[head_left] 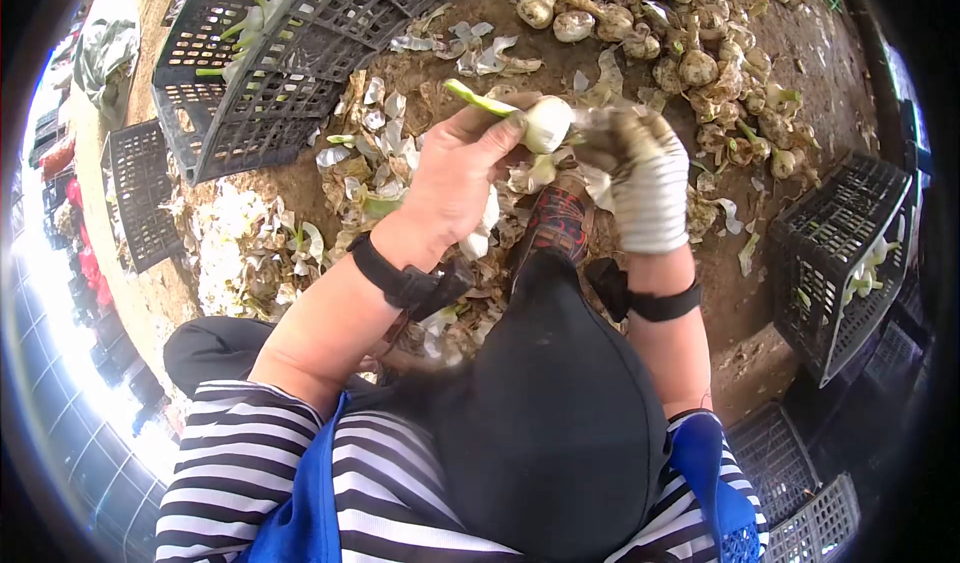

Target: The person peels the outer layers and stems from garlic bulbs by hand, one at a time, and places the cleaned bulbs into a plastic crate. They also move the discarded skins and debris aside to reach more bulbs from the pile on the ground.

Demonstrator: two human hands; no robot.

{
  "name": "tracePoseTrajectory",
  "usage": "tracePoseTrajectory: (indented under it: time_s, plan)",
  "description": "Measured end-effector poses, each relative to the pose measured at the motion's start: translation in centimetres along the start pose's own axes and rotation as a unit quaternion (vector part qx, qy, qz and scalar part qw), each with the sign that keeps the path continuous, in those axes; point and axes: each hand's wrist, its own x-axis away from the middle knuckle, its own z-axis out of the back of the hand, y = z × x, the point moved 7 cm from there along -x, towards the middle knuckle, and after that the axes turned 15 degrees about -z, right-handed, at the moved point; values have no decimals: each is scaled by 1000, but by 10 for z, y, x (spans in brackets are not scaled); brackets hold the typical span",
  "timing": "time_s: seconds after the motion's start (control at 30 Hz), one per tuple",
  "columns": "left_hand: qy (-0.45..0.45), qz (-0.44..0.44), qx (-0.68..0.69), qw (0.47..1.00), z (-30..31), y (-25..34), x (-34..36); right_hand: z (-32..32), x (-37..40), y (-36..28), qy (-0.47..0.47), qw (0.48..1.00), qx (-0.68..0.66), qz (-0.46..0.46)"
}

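My bare left hand (465, 158) is closed around a garlic bulb (548, 125), white and peeled, its short green stem (475, 98) pointing up and left between thumb and fingers. My right hand (645, 168) wears a dirty striped work glove and is right beside the bulb's other side. Its fingers are smeared by motion, so whether they grip a bit of skin cannot be made out. Below the hands, another whitish bulb (480, 233) shows partly behind my left wrist. Loose garlic skins (385, 128) lie on the soil around my shoe (558, 225).
Unpeeled, muddy garlic bulbs (700, 68) are heaped at the far right. A black crate (290, 63) with green-stemmed garlic stands tilted at upper left. Another crate (840, 253) at right holds white bulbs. A pile of pale peelings (245, 253) lies at left.
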Motion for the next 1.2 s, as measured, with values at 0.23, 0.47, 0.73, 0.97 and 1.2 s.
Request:
tracePoseTrajectory:
  time_s: [0.23, 0.47, 0.73, 0.97, 1.2]
  plan:
    - [-49, -215, -247, 944, -6, 23, -1, -29, 36, -35, 102, 804, 498, 307]
    - [-146, -377, -472, 783, -26, 42, 8, -66, 49, -25, 126, 624, 696, 333]
    - [43, -53, 84, 994, 5, 15, 2, 59, -23, -18, 219, 949, 209, 93]
    - [-81, -225, -189, 952, -13, 31, 0, -20, 22, -12, -17, 974, 225, 19]
    - [-26, -109, -2, 994, -5, 16, 6, 11, -3, 10, 32, 998, 31, -44]
